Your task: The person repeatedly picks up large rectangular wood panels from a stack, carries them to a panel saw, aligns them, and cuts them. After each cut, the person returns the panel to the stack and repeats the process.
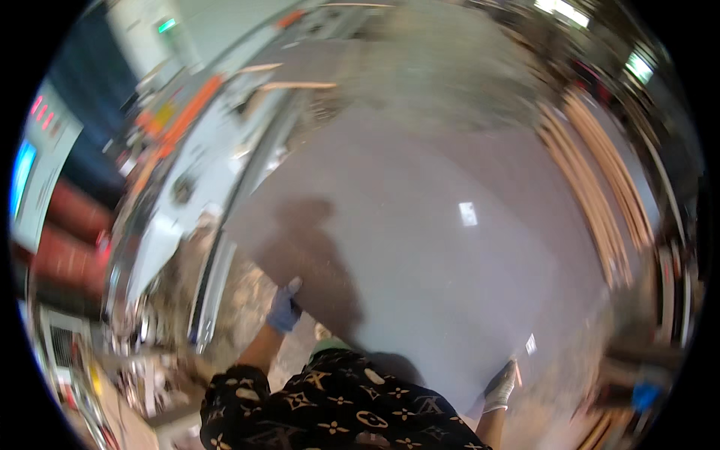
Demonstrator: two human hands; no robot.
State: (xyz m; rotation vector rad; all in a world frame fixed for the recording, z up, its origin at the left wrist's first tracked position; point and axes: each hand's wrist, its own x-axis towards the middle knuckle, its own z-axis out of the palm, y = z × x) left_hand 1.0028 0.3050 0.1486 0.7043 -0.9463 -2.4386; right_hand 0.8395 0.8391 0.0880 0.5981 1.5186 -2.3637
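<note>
A large, flat grey-brown panel [420, 225] fills the space in front of me, with a white label [468, 214] on its face. My left hand [285, 306], in a grey-blue glove, is closed on the panel's near left edge, its thumb on top. At the near right edge my right hand [501, 386], in a pale glove, is closed on the panel too; its fingers are mostly hidden. Beside that hand shows a thin orange-tan strip that I cannot make out. A second white label [531, 344] lies just beyond it. My shadow falls across the panel's left part.
A long machine bed [180, 202] with an orange rail [187, 112] runs along the left. Stacked boards with tan edges [589, 187] stand at the right. Far left is a control cabinet [45, 161] with a lit screen. Scraps litter the floor beside the machine. Motion blurs the surroundings.
</note>
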